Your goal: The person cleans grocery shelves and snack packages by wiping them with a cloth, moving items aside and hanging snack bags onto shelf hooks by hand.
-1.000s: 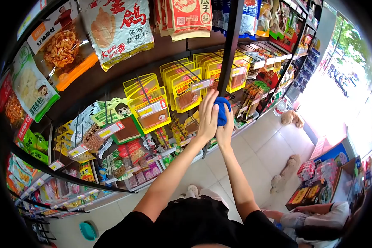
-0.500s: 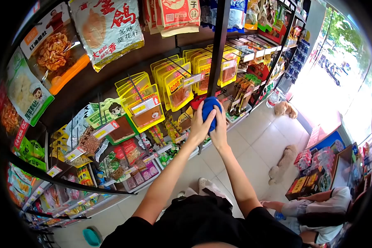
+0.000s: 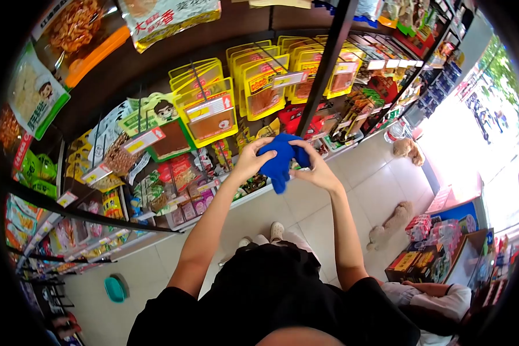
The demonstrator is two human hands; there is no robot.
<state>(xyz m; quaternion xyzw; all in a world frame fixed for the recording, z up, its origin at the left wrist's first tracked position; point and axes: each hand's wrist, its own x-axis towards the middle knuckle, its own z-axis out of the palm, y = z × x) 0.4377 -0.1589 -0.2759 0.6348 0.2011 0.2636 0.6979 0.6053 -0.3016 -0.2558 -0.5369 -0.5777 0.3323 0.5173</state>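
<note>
Both hands, left (image 3: 254, 160) and right (image 3: 318, 170), grip a blue cloth (image 3: 282, 161) between them, in front of the lower racks. Behind it hang yellow-framed packs (image 3: 263, 86) (their red lettering too small to read surely). On a silver bag (image 3: 170, 18) above, the characters 大, 香 and 葵花 are legible.

Red "香" on white bag (image 3: 170, 22), arrow on price tag (image 3: 209, 108)
</note>
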